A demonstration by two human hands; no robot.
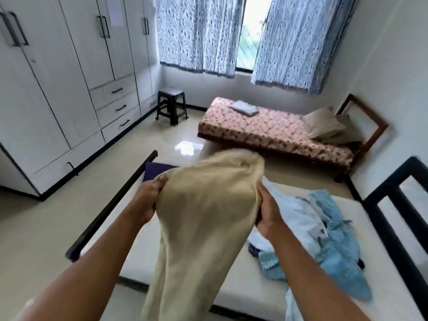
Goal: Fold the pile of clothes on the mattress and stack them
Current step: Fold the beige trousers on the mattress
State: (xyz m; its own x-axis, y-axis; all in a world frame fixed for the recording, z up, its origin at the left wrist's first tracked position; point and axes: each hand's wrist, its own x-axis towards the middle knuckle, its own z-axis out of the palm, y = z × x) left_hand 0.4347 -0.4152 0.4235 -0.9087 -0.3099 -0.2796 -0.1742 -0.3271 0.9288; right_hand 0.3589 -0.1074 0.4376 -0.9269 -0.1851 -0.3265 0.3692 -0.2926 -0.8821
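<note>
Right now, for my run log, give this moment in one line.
left hand: grips cloth | right hand: grips cloth | cloth: beige, held up | pile: unfolded, on mattress

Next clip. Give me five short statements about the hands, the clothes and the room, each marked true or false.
1. The left hand and the right hand both grip the beige garment. True.
2. The beige garment lies folded flat on the white mattress. False: it hangs from both hands, held up over the mattress.
3. Loose blue and white clothes lie on the white mattress, to the right of the hands. True.
4. The stool is white. False: it is black.
5. Nothing lies on the floral mattress. False: a folded light cloth and pillows lie on it.
</note>
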